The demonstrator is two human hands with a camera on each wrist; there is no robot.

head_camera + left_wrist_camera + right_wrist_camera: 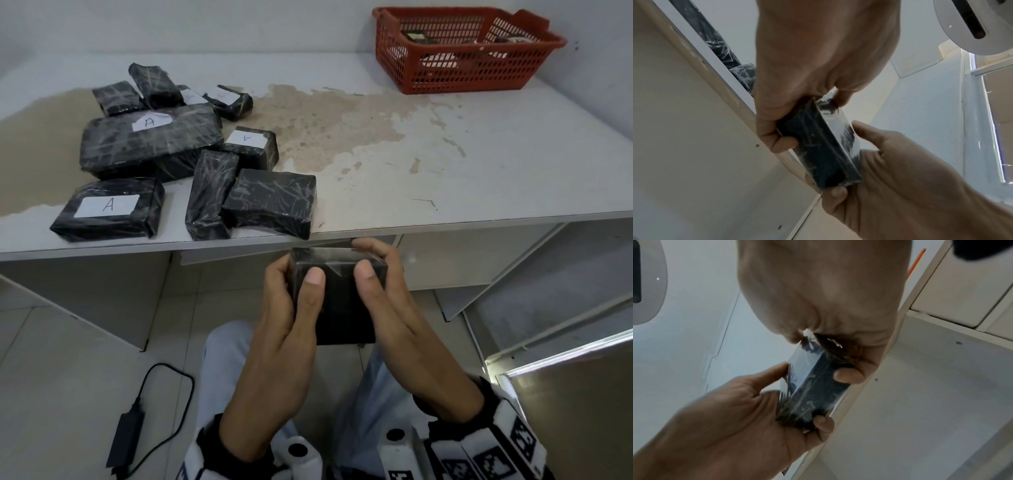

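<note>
A small black parcel [342,301] wrapped in shiny clear film is held in front of me, below the table's front edge. My left hand [296,274] grips its left side, thumb on the near face and fingers curled behind. My right hand [371,260] grips the right side the same way. In the left wrist view the parcel [818,146] shows edge-on between the left hand [797,113] and the right hand [900,178]. From the right wrist, the parcel [813,394] sits between the right hand [838,353] and the left hand [756,410]. No label shows on it.
Several black wrapped parcels [150,140], some with white labels marked A, lie on the left of the white table [445,154]. A red basket [387,51] with a few items stands at the back right. A black power adapter [125,435] with its cable lies on the floor.
</note>
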